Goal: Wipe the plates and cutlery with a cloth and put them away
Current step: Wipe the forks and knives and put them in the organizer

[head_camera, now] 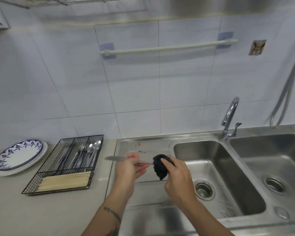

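Observation:
My left hand [132, 167] grips a metal table knife [115, 158] near its middle, with the blade pointing left over the sink's drainboard. A bunched black cloth [160, 169] is held in my right hand [176, 176] and wrapped round the knife's other end. To the left on the counter stands a black wire cutlery tray [41, 183] with forks, spoons [94, 149] and wooden chopsticks [65, 181]. Stacked plates [19, 155], the top one white with a blue patterned rim, lie at the far left.
A double steel sink [228, 169] fills the right side, with a chrome tap [229, 116] behind the divider and a hose at the far right. A white towel rail [167, 47] hangs on the tiled wall. A wire rack runs overhead.

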`<state>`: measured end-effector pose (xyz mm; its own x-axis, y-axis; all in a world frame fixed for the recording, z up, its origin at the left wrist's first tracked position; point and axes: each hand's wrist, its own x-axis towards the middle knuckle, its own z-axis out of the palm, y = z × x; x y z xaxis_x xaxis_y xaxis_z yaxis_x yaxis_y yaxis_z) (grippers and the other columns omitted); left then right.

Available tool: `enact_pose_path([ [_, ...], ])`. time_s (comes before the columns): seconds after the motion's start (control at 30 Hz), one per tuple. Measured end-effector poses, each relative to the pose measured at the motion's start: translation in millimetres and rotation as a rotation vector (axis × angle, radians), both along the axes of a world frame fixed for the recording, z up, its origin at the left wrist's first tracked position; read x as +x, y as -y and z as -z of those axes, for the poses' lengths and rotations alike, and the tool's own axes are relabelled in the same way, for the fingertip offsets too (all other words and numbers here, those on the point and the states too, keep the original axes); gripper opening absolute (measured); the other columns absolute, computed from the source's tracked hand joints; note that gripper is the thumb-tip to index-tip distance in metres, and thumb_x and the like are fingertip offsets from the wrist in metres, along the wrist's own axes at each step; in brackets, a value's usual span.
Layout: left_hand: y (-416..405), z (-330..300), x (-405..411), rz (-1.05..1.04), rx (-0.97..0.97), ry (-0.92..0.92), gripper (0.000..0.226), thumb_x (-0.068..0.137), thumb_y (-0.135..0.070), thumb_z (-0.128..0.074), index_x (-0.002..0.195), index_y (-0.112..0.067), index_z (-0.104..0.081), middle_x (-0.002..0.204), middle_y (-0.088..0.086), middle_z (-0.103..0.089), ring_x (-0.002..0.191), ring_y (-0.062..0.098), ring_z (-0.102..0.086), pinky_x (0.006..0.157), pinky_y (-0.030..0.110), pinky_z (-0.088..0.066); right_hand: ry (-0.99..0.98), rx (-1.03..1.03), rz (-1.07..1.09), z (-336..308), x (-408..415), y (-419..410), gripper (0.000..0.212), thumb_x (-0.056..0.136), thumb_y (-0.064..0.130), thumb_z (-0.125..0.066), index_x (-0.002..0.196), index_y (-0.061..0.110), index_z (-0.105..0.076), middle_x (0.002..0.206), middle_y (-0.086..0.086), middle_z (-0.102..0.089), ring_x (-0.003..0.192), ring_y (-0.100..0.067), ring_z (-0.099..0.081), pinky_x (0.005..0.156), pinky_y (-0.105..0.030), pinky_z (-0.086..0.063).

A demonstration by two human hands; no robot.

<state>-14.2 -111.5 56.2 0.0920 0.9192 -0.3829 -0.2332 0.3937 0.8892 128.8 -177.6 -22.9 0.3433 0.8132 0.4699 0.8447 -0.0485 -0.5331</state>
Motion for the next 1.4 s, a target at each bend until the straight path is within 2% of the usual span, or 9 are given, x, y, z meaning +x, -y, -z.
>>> enact_pose_path([
  [0.07, 5, 2, -7, 0.017, 0.001, -0.033, 0.015, 0.096, 0.004, -0.050, 0.089, -0.007, -0.059, 0.079, 0.016, -0.070, 0.082, 0.035, -0.071, 0.074, 0.039, -0.056, 0.016, -0.019, 0.013, 1, -3, -3, 0.067, 0.059, -0.007, -0.068, 0.121, 0.017, -0.066, 0.124, -0.005, -0.061, 0.111, -0.028, -0.057, 0.096, -0.041, -0.048],
  [0.2, 3, 10, -22, -0.017, 0.032, 0.001, 0.011, 0.096, 0.003, -0.053, 0.095, -0.002, -0.063, 0.082, 0.019, -0.071, 0.082, 0.033, -0.071, 0.075, 0.038, -0.056, 0.136, 0.031, -0.155, -10, -38, -9, 0.071, 0.057, -0.005, -0.069, 0.124, 0.018, -0.063, 0.125, -0.003, -0.060, 0.112, -0.024, -0.052, 0.094, -0.037, -0.045],
  [0.43, -19, 30, -68, -0.059, 0.250, -0.039, 0.006, 0.097, -0.002, -0.058, 0.096, -0.001, -0.064, 0.082, 0.017, -0.075, 0.084, 0.030, -0.075, 0.075, 0.034, -0.059, -0.014, -0.082, 0.028, 1, -45, -23, 0.066, 0.065, -0.005, -0.072, 0.125, 0.019, -0.064, 0.126, -0.003, -0.060, 0.115, -0.026, -0.054, 0.100, -0.040, -0.045],
  [0.6, -49, 33, -120, -0.030, 0.231, -0.027, 0.010, 0.094, -0.007, -0.065, 0.088, 0.002, -0.068, 0.078, 0.016, -0.075, 0.077, 0.026, -0.075, 0.072, 0.034, -0.060, -0.001, 0.073, -0.008, -19, -113, -55, 0.059, 0.072, -0.009, -0.060, 0.126, 0.017, -0.064, 0.128, -0.001, -0.059, 0.116, -0.022, -0.052, 0.102, -0.039, -0.044],
  [0.73, -81, 37, -163, -0.033, 0.186, -0.031, 0.019, 0.095, -0.017, -0.065, 0.086, -0.002, -0.072, 0.078, 0.012, -0.077, 0.078, 0.023, -0.075, 0.073, 0.033, -0.058, 0.107, 0.071, -0.112, -26, -179, -85, 0.057, 0.073, 0.001, -0.054, 0.126, 0.020, -0.062, 0.129, 0.001, -0.058, 0.116, -0.022, -0.052, 0.100, -0.039, -0.044],
  [0.9, -118, 43, -206, -0.043, 0.004, 0.025, 0.022, 0.093, -0.026, -0.068, 0.082, -0.007, -0.070, 0.070, 0.005, -0.074, 0.073, 0.020, -0.068, 0.061, 0.030, -0.043, 0.156, -0.049, 0.003, -16, -213, -114, 0.070, 0.056, -0.002, -0.075, 0.122, 0.021, -0.065, 0.124, -0.001, -0.061, 0.113, -0.027, -0.057, 0.093, -0.042, -0.049],
  [1.07, -145, 57, -233, 0.002, -0.035, -0.003, 0.023, 0.093, -0.032, -0.068, 0.084, -0.011, -0.072, 0.075, 0.003, -0.074, 0.077, 0.020, -0.067, 0.069, 0.035, -0.046, 0.342, -0.026, -0.100, -10, -250, -139, 0.071, 0.057, -0.001, -0.068, 0.123, 0.021, -0.061, 0.129, -0.002, -0.058, 0.119, -0.028, -0.050, 0.097, -0.042, -0.045],
  [1.2, -167, 66, -253, -0.033, -0.005, -0.058, 0.024, 0.095, -0.031, -0.066, 0.090, -0.009, -0.072, 0.077, 0.003, -0.077, 0.083, 0.021, -0.073, 0.077, 0.041, -0.056, 0.323, -0.183, -0.018, -2, -243, -152, 0.075, 0.050, 0.002, -0.078, 0.122, 0.022, -0.064, 0.127, -0.001, -0.059, 0.116, -0.029, -0.054, 0.095, -0.041, -0.047],
  [1.4, -212, 66, -288, 0.052, -0.052, -0.154, 0.027, 0.102, -0.025, -0.053, 0.097, -0.001, -0.064, 0.088, 0.016, -0.073, 0.075, 0.026, -0.075, 0.069, 0.041, -0.062, 0.342, -0.167, -0.004, 6, -243, -175, 0.070, 0.055, -0.003, -0.076, 0.121, 0.018, -0.065, 0.126, -0.003, -0.060, 0.115, -0.029, -0.053, 0.096, -0.045, -0.047],
])
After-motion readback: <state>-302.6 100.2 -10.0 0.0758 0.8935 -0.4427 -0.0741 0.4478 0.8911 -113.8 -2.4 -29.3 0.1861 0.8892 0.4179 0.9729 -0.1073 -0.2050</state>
